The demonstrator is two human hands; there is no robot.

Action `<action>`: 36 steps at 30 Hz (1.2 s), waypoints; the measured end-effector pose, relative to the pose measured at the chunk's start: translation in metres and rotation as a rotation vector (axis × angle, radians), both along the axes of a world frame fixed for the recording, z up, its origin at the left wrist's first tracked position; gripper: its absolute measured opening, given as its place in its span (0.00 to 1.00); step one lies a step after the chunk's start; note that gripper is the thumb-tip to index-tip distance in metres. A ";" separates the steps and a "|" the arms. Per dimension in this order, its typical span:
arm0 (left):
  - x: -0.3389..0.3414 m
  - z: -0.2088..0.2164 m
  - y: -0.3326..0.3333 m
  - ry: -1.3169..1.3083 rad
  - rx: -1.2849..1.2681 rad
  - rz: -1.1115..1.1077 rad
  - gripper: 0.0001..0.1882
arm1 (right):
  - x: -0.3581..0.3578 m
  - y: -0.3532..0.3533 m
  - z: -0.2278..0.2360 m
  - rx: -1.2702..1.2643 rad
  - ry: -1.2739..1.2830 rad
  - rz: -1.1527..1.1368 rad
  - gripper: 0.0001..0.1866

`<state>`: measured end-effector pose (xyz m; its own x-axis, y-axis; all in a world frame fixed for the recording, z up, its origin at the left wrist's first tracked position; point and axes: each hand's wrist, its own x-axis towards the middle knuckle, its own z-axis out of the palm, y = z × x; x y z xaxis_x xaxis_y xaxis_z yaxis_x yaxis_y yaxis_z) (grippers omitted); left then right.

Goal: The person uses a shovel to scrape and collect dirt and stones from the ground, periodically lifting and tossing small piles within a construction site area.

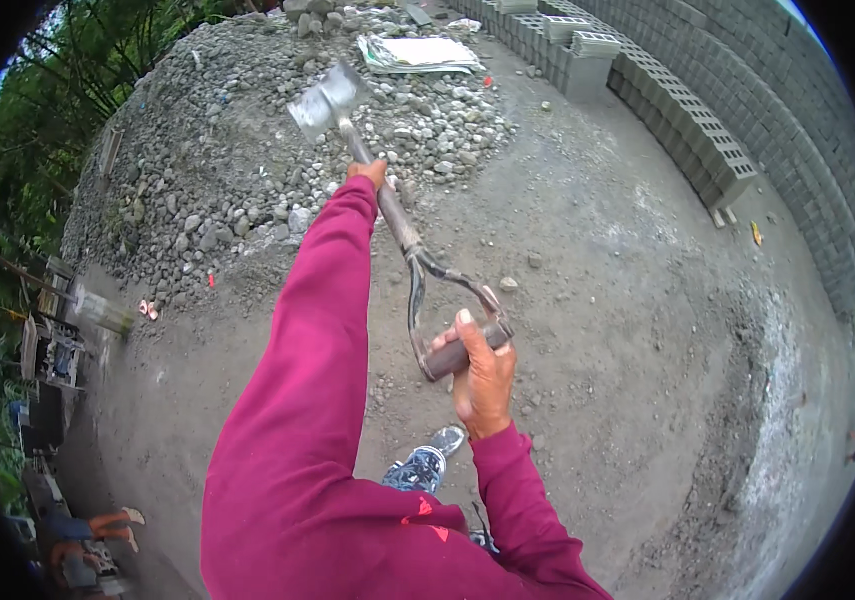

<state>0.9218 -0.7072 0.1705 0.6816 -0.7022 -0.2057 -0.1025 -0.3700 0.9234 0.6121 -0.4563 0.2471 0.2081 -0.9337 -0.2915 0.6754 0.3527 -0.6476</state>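
Observation:
Both my hands hold a shovel (395, 216) with a worn shaft and a forked D-shaped grip. My left hand (369, 174) wraps round the shaft just below the blade, with that arm stretched far forward. My right hand (486, 375) closes round the dark crossbar of the grip, thumb pointing up, in front of my body. The flat metal blade (331, 98) is raised over the near side of a gravel pile (248, 150); it looks bare, slightly blurred.
Grey hollow blocks (688, 145) stand in rows at the far right, before a tall block wall (748, 80). White sacks (420, 55) lie behind the gravel. A person's legs (108, 525) show at the lower left, near a wooden stand (60, 350). Small stones dot the ground.

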 end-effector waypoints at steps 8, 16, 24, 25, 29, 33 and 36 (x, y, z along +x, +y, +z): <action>-0.099 -0.300 0.267 0.375 0.443 0.318 0.23 | -0.084 0.089 -0.103 0.025 0.633 0.313 0.28; -0.175 -0.386 0.520 0.988 0.237 0.331 0.11 | -0.160 0.132 -0.059 -0.603 0.907 0.786 0.32; -0.308 -0.311 0.361 0.968 0.465 0.378 0.11 | -0.232 0.130 -0.134 -1.138 1.281 1.247 0.39; -0.300 -0.325 0.357 0.787 0.545 0.312 0.12 | -0.224 0.126 -0.154 -1.247 1.273 1.258 0.38; -0.356 -0.353 0.348 0.527 0.709 0.072 0.14 | -0.230 0.105 -0.180 -1.281 1.356 1.463 0.36; -0.469 -0.359 0.354 0.575 0.661 -0.221 0.18 | -0.327 0.093 -0.133 -1.066 1.293 1.535 0.40; -0.507 -0.361 0.362 0.551 0.545 -0.199 0.17 | -0.351 0.085 -0.095 -0.970 1.325 1.357 0.41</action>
